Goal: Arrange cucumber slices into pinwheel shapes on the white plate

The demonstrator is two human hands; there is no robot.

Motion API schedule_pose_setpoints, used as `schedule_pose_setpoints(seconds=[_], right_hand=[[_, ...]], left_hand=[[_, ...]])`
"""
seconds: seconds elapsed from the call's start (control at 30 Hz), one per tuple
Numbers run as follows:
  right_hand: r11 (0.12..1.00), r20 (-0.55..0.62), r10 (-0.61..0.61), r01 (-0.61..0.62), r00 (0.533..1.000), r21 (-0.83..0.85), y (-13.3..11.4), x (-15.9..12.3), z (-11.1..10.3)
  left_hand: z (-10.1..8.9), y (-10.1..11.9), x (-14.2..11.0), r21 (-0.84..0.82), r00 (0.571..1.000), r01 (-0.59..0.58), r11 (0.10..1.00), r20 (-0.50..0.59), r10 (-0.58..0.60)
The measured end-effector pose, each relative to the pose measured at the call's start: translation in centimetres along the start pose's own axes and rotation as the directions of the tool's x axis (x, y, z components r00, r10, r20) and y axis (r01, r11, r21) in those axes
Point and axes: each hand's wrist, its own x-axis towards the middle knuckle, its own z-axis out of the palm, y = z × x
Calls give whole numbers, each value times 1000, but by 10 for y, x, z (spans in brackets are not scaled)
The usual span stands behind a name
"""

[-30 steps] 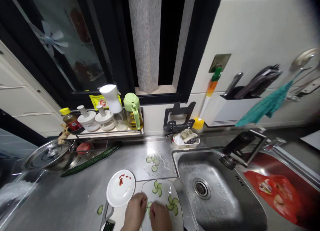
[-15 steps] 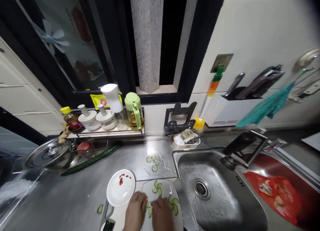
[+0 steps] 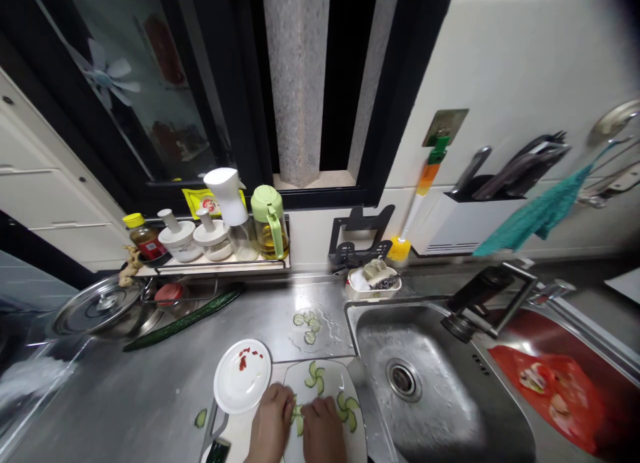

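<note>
My left hand (image 3: 271, 419) and my right hand (image 3: 324, 428) are close together over a white plate (image 3: 333, 375), fingers bent down and pressed together at a cucumber slice (image 3: 299, 423) between them. My fingers partly hide that group of slices. Cut cucumber pieces (image 3: 315, 376) lie in a pinwheel on the plate's far side, and another curved group (image 3: 349, 411) lies to the right. Beside my left hand is a round white dish (image 3: 227, 386) with small red bits (image 3: 243, 362). A dark green cucumber end (image 3: 219, 450) rests on the white cutting board (image 3: 240, 433).
A long cucumber (image 3: 185, 325) lies on the steel counter at the left, near a lidded pot (image 3: 103, 306). Thin slices (image 3: 310, 323) sit on the wet counter behind the plate. To the right is a sink (image 3: 425, 409); bottles and jars stand on a shelf (image 3: 220, 265).
The view has shifted very slightly. Both hands stay at the same spot on the plate, with hardly any visible finger movement.
</note>
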Motion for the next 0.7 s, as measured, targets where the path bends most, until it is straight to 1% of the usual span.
schedule_pose_setpoints(seconds=[0.13, 0.3, 0.53, 0.63, 0.7], right_hand=[[998, -28, -68, 69, 997, 9, 0, -3, -8], [996, -74, -88, 90, 993, 16, 1, -5, -13], [983, -177, -161, 174, 971, 63, 9, -8, -14], [976, -207, -212, 218, 955, 9, 20, -12, -12], [971, -229, -239, 237, 944, -36, 28, -15, -10]], left_hand=[[1, 0, 0, 9, 1000, -7, 1000, -6, 7], [-1, 2, 0, -3, 999, -23, 1000, -27, 23], [-4, 3, -4, -85, 996, -42, 995, -76, 36], [-12, -2, -8, -116, 997, -3, 993, -80, -7], [-22, -9, -10, -113, 994, 54, 992, -89, -64]])
